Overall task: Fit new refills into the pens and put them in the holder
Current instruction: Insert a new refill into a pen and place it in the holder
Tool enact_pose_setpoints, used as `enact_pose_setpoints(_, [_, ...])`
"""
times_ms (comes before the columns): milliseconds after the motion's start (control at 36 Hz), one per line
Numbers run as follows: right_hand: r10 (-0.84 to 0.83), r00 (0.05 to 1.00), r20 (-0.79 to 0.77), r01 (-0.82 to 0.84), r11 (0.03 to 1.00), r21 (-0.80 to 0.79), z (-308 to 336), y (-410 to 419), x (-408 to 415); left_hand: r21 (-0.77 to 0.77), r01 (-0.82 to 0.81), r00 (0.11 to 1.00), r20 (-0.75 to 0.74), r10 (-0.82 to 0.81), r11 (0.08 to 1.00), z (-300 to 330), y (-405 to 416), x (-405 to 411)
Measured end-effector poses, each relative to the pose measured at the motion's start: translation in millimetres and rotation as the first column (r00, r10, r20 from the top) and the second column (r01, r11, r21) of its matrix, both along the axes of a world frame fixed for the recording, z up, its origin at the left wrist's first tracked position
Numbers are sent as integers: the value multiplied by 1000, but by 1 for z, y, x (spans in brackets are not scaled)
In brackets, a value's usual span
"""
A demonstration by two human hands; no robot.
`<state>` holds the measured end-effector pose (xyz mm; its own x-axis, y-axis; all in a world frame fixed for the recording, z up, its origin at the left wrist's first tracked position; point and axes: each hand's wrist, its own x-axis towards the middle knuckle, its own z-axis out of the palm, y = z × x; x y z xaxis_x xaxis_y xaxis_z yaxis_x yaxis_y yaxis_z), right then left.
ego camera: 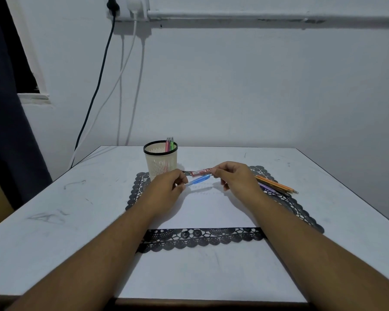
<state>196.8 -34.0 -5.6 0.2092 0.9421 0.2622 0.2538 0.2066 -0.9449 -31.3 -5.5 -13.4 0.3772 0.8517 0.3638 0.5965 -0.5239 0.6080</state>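
We pinch one blue pen [199, 180] between both hands, left [170, 187] and right [233, 176], above the mat [202, 239]. Two pens [169, 144] stand in the holder [161, 160]; one red refill pack [201, 172] lies behind.

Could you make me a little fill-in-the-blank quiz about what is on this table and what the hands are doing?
1. Both hands, the left hand and the right hand, hold a ____ pen between them.
2. The cream holder already has pens standing ____ it.
3. The loose pens lie beside the ____ hand.
4. The lace mat is coloured ____.

Missing words: blue; in; right; black
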Motion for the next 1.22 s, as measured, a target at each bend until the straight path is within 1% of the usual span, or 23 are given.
enact_pose_setpoints(83, [-23, 999, 44, 23, 1000, -3, 1, -1, 1, 1, 10, 1000, 5, -10, 1000, 0, -1, 1])
enact_pose_setpoints(194, [-41, 998, 54, 41, 999, -7, 3, -1, 1, 0, 21, 1000, 10, -21, 1000, 0, 0, 0])
enact_pose_setpoints(417, [10, 998, 69, -9, 1000, -5, 2, -5, -5, 14, 51, 999, 14, -51, 999, 0, 0, 1])
enact_pose_setpoints(528, [28, 1000, -3, -28, 1000, -1, 3, -5, -7, 9, 65, 997, 45, -65, 998, -1, 0, 1])
enact_pose_setpoints(667, [178, 961, -210, -184, 983, -8, 2, -4, -12, 40, 85, 992, 85, -88, 996, 1, -4, 5])
enact_pose_setpoints(722, [188, 947, -261, -192, 981, 10, 2, -4, -14, 25, 111, 986, 120, -113, 993, 1, -7, 6])
enact_pose_setpoints(833, [201, 901, -384, -169, 979, 116, 8, -5, -18, -17, 143, 978, 154, -139, 990, 1, -9, 7])
enact_pose_setpoints(917, [286, 868, -407, -211, 953, 219, 13, -7, -20, -40, 158, 977, 152, -150, 987, -1, -6, 7])
enact_pose_setpoints(972, [358, 815, -455, -266, 930, 255, 15, -9, -24, -55, 171, 974, 162, -160, 984, -2, -5, 7])
enact_pose_setpoints(1000, [392, 773, -499, -295, 918, 264, 17, -10, -26, -59, 181, 972, 165, -169, 982, -3, -4, 7])
enact_pose_setpoints(1111, [474, 545, -691, -390, 873, 292, 23, -13, -34, -60, 217, 968, 143, -207, 974, -3, -5, 9])
enact_pose_setpoints(1167, [490, 481, -727, -402, 860, 314, 24, -14, -35, -61, 230, 965, 146, -219, 971, -3, -6, 10])
enact_pose_setpoints(1222, [500, 445, -743, -398, 854, 336, 24, -13, -34, -70, 240, 960, 166, -226, 968, -3, -6, 10])
